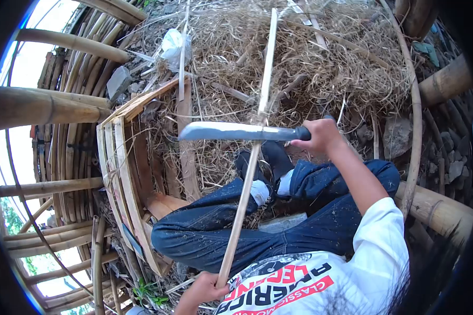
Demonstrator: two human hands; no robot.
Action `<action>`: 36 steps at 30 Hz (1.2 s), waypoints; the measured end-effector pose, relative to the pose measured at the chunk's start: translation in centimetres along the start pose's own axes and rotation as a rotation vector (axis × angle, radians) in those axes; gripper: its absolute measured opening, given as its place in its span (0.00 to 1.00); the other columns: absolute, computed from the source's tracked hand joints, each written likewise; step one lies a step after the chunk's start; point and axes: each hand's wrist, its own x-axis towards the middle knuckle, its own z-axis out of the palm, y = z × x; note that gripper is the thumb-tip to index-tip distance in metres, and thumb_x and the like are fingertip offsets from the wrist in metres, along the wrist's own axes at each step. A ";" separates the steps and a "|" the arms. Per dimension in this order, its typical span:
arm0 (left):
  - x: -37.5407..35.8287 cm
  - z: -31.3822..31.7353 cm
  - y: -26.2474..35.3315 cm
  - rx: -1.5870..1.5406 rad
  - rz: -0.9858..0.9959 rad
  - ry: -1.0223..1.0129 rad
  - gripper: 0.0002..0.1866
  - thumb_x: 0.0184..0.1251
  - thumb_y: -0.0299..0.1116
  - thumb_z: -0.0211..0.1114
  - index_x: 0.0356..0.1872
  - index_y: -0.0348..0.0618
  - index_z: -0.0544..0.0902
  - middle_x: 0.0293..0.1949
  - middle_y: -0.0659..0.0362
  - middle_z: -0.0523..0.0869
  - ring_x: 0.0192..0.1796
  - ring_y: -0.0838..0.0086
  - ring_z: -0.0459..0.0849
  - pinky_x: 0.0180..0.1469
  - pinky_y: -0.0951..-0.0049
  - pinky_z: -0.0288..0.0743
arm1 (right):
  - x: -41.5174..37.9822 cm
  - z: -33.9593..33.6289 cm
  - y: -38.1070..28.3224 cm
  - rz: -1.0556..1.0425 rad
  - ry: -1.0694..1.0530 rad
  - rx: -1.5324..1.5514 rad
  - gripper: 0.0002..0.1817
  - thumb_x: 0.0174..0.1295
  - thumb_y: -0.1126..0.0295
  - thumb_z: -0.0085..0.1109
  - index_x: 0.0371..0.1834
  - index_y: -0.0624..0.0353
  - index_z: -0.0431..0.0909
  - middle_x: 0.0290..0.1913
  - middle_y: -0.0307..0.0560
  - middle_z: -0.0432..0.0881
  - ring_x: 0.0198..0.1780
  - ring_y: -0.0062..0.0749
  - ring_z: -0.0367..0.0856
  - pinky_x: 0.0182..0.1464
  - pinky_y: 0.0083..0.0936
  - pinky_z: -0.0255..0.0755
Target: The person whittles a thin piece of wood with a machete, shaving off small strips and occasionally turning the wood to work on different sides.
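Observation:
My right hand (pixel 320 137) is wrapped round the dark handle of a machete (pixel 228 132), whose broad blade points left. The blade lies across a long pale bamboo strip (pixel 245 194) and appears to touch it about midway. Closed on the strip's near end is my left hand (pixel 207 289), low beside my shirt. From there the strip runs up and away over my lap, its far end above a heap of shavings. Some fuzzy fibres cling to it just beyond the blade.
Curly bamboo shavings (pixel 320 68) cover the ground ahead. A wooden crate (pixel 122 173) stands at my left, near a white plastic bag (pixel 174 48). Thick bamboo poles (pixel 52 107) jut in from the left, another pole (pixel 441 210) from the right. Stones (pixel 399 135) lie at right.

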 end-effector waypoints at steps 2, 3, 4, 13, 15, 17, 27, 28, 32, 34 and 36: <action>0.6 0.3 -0.3 0.110 0.087 0.043 0.10 0.54 0.30 0.70 0.33 0.32 0.87 0.19 0.53 0.85 0.23 0.77 0.85 0.31 0.74 0.79 | 0.0 0.6 0.0 -0.038 0.023 -0.007 0.38 0.51 0.25 0.57 0.18 0.55 0.77 0.17 0.50 0.80 0.21 0.44 0.83 0.27 0.37 0.76; 1.0 0.2 -0.8 0.117 0.094 0.015 0.10 0.54 0.31 0.70 0.32 0.32 0.87 0.18 0.53 0.84 0.22 0.77 0.84 0.30 0.74 0.79 | -0.3 -0.1 -1.5 0.007 -0.008 0.001 0.38 0.51 0.25 0.57 0.18 0.55 0.76 0.17 0.50 0.79 0.21 0.44 0.83 0.26 0.37 0.76; 1.4 -0.1 -0.8 0.131 0.105 -0.023 0.10 0.54 0.31 0.70 0.32 0.32 0.87 0.18 0.54 0.84 0.22 0.78 0.83 0.29 0.74 0.79 | -0.8 -0.5 -2.7 0.063 -0.038 0.003 0.38 0.51 0.26 0.58 0.18 0.55 0.76 0.16 0.50 0.79 0.21 0.45 0.83 0.26 0.38 0.75; 1.7 -0.4 -1.2 0.107 0.115 -0.027 0.09 0.53 0.30 0.71 0.30 0.33 0.87 0.18 0.55 0.84 0.21 0.77 0.84 0.29 0.74 0.79 | -4.1 -0.7 -7.4 -0.241 -0.074 0.145 0.34 0.50 0.32 0.64 0.20 0.55 0.71 0.18 0.46 0.77 0.21 0.45 0.80 0.27 0.35 0.73; 1.0 -0.2 -1.3 0.137 0.220 0.017 0.07 0.52 0.30 0.71 0.28 0.35 0.87 0.18 0.55 0.84 0.21 0.77 0.84 0.29 0.74 0.79 | -1.7 -0.5 -3.4 -0.255 0.008 0.058 0.33 0.53 0.33 0.63 0.21 0.56 0.72 0.19 0.48 0.77 0.22 0.46 0.80 0.27 0.37 0.74; 0.6 0.1 -1.8 0.099 0.182 0.037 0.10 0.52 0.32 0.72 0.25 0.33 0.85 0.16 0.53 0.82 0.19 0.74 0.83 0.26 0.72 0.77 | 0.1 0.5 1.3 -0.003 0.071 -0.026 0.33 0.54 0.32 0.61 0.23 0.56 0.73 0.19 0.48 0.78 0.22 0.46 0.81 0.28 0.39 0.75; 1.6 -0.3 -0.6 0.068 0.077 -0.007 0.09 0.54 0.32 0.73 0.29 0.34 0.87 0.18 0.55 0.85 0.22 0.77 0.85 0.29 0.75 0.80 | -5.5 -1.4 -4.0 -0.104 -0.062 0.134 0.31 0.52 0.34 0.65 0.25 0.55 0.74 0.21 0.48 0.79 0.24 0.44 0.83 0.29 0.36 0.76; 1.6 -0.3 -1.0 0.047 0.077 -0.009 0.10 0.54 0.32 0.73 0.29 0.34 0.87 0.19 0.55 0.85 0.23 0.77 0.86 0.29 0.75 0.80 | -6.3 -1.0 -5.0 -0.152 -0.076 0.190 0.31 0.51 0.35 0.66 0.25 0.55 0.75 0.22 0.48 0.79 0.25 0.43 0.83 0.29 0.35 0.76; 1.2 -0.4 -0.3 0.131 0.093 0.014 0.09 0.53 0.32 0.72 0.28 0.34 0.87 0.18 0.56 0.85 0.22 0.77 0.85 0.29 0.75 0.80 | -6.5 -1.9 -6.9 -0.268 -0.175 0.250 0.31 0.51 0.35 0.66 0.27 0.57 0.77 0.22 0.47 0.80 0.25 0.42 0.83 0.29 0.34 0.76; 0.9 -0.3 -0.3 0.124 0.104 0.006 0.09 0.53 0.32 0.72 0.28 0.34 0.87 0.18 0.56 0.85 0.22 0.77 0.85 0.28 0.75 0.79 | -5.1 -1.6 -4.8 -0.226 -0.146 0.175 0.31 0.53 0.35 0.64 0.27 0.57 0.77 0.22 0.48 0.79 0.24 0.43 0.83 0.29 0.35 0.76; 0.6 -0.1 0.0 0.112 0.116 0.000 0.09 0.53 0.31 0.72 0.27 0.34 0.87 0.17 0.56 0.84 0.21 0.77 0.84 0.28 0.75 0.79 | -2.9 -1.6 -1.2 0.014 -0.039 0.142 0.31 0.54 0.35 0.62 0.25 0.56 0.75 0.19 0.48 0.79 0.24 0.44 0.83 0.28 0.38 0.76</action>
